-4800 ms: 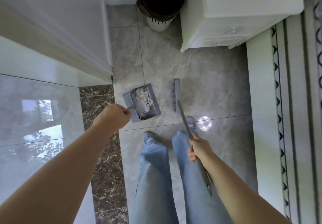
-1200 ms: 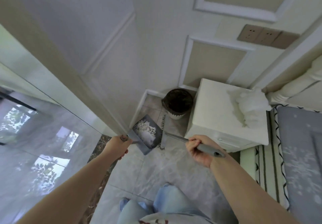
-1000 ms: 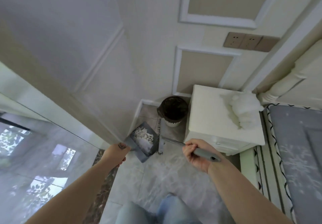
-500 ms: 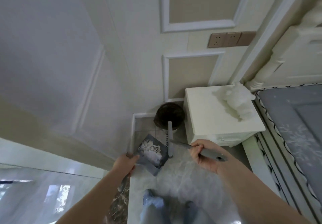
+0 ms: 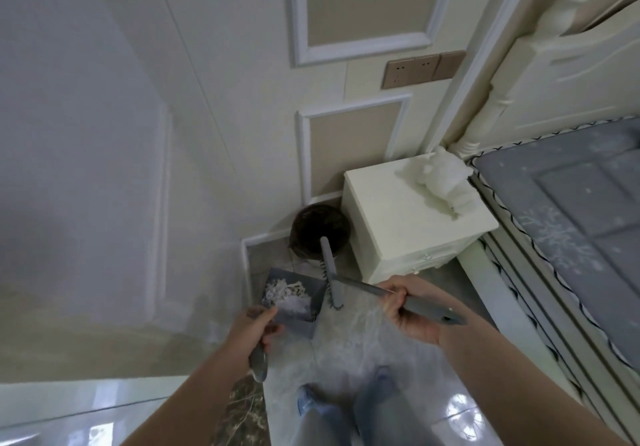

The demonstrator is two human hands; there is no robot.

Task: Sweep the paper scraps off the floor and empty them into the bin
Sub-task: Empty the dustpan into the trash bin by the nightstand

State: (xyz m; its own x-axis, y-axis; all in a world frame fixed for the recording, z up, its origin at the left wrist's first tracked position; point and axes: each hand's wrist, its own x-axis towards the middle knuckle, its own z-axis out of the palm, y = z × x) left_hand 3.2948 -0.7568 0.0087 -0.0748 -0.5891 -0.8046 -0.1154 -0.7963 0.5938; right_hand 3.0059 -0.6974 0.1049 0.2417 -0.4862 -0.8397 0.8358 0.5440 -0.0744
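Left hand point(image 5: 252, 327) gripping dustpan point(image 5: 294, 298), right hand point(image 5: 412, 310) gripping broom point(image 5: 332, 272)

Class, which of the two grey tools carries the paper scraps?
The dustpan in the left hand; the brush in the right hand carries none.

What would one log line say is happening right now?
left hand: holds dustpan | scraps: in pan | right hand: holds broom | bin: ahead

No readable text — no labels, no signs
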